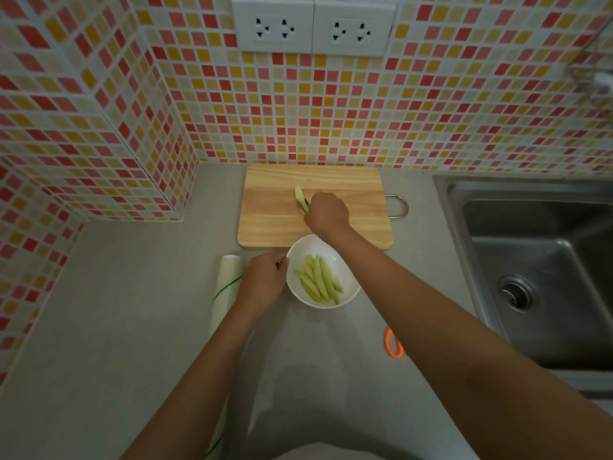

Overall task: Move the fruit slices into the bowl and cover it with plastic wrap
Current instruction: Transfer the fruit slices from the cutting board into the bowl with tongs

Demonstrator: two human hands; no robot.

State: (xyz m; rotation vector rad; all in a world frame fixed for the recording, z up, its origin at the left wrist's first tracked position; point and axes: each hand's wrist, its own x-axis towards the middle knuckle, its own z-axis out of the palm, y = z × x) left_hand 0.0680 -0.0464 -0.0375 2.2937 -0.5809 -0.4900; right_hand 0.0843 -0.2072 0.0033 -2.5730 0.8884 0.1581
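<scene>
A white bowl [345,283] stands on the grey counter just in front of a wooden cutting board [272,214]. Several pale green fruit slices [320,282] lie inside it. My left hand [265,280] grips the bowl's left rim. Over the board's middle, my right hand [326,212] pinches a green fruit slice [299,196] whose tip sticks out toward the wall. A roll of plastic wrap [227,287] lies on the counter left of my left hand, partly hidden by my forearm.
A steel sink [537,267] fills the right side. An orange loop, perhaps a scissors handle [393,343], shows beside my right forearm. Tiled walls close off the back and left, with sockets [313,26] above the board.
</scene>
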